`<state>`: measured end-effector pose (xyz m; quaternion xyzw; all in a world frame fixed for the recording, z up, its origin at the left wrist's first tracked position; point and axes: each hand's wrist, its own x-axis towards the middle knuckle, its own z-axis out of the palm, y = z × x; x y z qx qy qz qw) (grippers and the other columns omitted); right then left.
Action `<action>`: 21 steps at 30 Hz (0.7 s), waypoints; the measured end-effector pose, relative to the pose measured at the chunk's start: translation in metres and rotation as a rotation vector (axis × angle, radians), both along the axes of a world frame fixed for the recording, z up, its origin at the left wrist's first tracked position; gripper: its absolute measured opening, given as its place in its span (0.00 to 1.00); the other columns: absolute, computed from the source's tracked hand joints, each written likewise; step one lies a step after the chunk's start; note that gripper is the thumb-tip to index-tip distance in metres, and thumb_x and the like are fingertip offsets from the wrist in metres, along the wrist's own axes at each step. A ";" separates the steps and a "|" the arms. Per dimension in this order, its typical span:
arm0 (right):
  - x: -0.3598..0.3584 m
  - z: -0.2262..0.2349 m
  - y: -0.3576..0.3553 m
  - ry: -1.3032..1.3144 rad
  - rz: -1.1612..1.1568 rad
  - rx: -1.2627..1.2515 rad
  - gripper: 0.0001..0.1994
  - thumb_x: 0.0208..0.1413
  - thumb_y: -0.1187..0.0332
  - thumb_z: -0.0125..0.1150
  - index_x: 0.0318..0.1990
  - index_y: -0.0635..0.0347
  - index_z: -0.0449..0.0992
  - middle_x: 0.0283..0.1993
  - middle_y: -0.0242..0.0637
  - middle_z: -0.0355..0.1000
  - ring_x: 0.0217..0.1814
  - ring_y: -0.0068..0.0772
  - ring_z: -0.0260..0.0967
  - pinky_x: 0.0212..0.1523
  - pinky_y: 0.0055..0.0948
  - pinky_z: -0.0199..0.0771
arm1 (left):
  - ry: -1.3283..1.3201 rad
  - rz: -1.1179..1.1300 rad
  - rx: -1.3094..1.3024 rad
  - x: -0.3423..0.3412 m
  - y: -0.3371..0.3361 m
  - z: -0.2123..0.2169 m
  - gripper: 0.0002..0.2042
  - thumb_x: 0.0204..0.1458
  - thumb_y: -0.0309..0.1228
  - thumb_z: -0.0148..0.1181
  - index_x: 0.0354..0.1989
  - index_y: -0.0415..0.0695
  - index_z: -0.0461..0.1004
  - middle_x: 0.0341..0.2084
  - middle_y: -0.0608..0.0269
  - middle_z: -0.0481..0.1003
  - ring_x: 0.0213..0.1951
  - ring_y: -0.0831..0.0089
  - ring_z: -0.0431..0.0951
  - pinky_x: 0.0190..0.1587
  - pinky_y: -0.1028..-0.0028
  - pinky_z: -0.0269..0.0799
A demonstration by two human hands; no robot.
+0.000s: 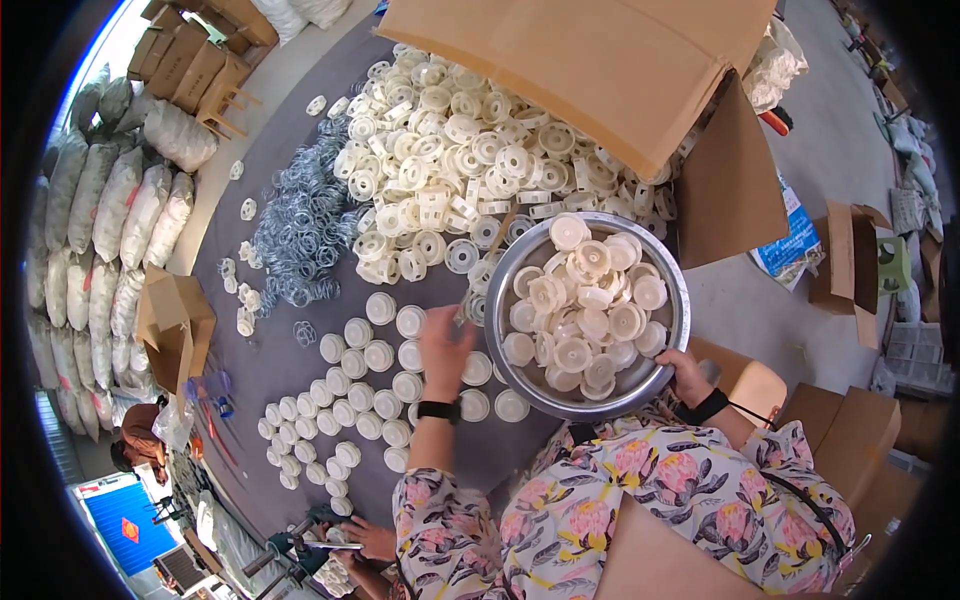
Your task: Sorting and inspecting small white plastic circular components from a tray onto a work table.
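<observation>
My right hand [685, 378] grips the near right rim of a round metal bowl [676, 290]. Inside the bowl lie many off-white round plastic caps [573, 354]. My left hand [446, 345] is over the grey table [230, 400], just left of the bowl, among white round plastic parts [378, 355] set out in loose rows. Its fingers are partly hidden and blurred, so whether they hold anything does not show. Beyond it is a large heap of cream slotted plastic rings [450, 140]. A pile of metal coil springs [305, 225] lies left of that heap.
A big open cardboard box [600, 70] tips over the heap at the far side. Another person's hand [375, 540] works at the near left table edge. Stacked white sacks [110, 220] and a cardboard box [175, 325] stand at left. Cartons [840, 430] are at right.
</observation>
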<state>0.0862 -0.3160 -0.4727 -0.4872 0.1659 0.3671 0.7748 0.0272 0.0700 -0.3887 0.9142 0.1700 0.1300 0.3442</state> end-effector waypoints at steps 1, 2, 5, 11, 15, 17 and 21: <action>0.000 0.005 0.002 0.001 0.003 0.002 0.20 0.40 0.74 0.54 0.47 0.65 0.70 0.40 0.36 0.73 0.39 0.30 0.71 0.45 0.28 0.70 | 0.025 -0.124 0.039 0.007 -0.026 0.013 0.18 0.38 0.27 0.63 0.41 0.41 0.71 0.39 0.53 0.70 0.42 0.55 0.70 0.45 0.61 0.66; 0.000 0.010 0.004 0.037 0.014 0.027 0.20 0.41 0.74 0.54 0.47 0.65 0.70 0.40 0.36 0.73 0.39 0.29 0.71 0.45 0.28 0.70 | 0.047 -0.251 0.074 0.015 -0.048 0.018 0.20 0.39 0.26 0.62 0.44 0.40 0.70 0.39 0.50 0.69 0.42 0.53 0.70 0.45 0.62 0.67; -0.001 0.013 0.007 0.082 0.037 0.046 0.20 0.41 0.73 0.54 0.46 0.66 0.70 0.40 0.37 0.73 0.39 0.29 0.71 0.44 0.28 0.71 | -0.061 -0.273 0.303 0.029 -0.076 0.015 0.24 0.41 0.28 0.62 0.49 0.40 0.66 0.41 0.50 0.68 0.42 0.53 0.69 0.43 0.63 0.68; 0.004 0.016 0.004 -0.049 0.041 0.004 0.19 0.41 0.73 0.55 0.45 0.66 0.71 0.38 0.36 0.73 0.38 0.29 0.71 0.42 0.27 0.71 | -0.021 -0.188 0.072 0.041 -0.093 0.005 0.24 0.43 0.28 0.62 0.51 0.39 0.64 0.40 0.50 0.68 0.41 0.57 0.71 0.39 0.67 0.70; 0.004 0.011 -0.001 0.072 0.046 0.000 0.20 0.40 0.72 0.55 0.45 0.66 0.71 0.37 0.36 0.73 0.39 0.30 0.71 0.44 0.28 0.71 | 0.130 -0.139 -0.158 0.047 -0.091 0.018 0.24 0.42 0.27 0.63 0.50 0.38 0.65 0.35 0.56 0.71 0.36 0.67 0.73 0.36 0.72 0.70; 0.002 0.011 0.000 0.057 0.016 0.006 0.20 0.40 0.72 0.55 0.45 0.66 0.71 0.37 0.36 0.73 0.39 0.31 0.70 0.44 0.28 0.70 | 0.222 -0.054 -0.441 0.042 -0.082 0.016 0.21 0.43 0.26 0.64 0.47 0.37 0.67 0.31 0.63 0.73 0.32 0.76 0.73 0.35 0.77 0.70; -0.005 -0.004 -0.003 0.100 -0.037 0.061 0.19 0.40 0.71 0.54 0.44 0.67 0.72 0.38 0.37 0.73 0.40 0.32 0.70 0.46 0.30 0.69 | 0.081 0.032 -0.870 0.029 -0.068 0.006 0.19 0.45 0.24 0.63 0.46 0.37 0.68 0.32 0.65 0.73 0.32 0.81 0.72 0.34 0.80 0.70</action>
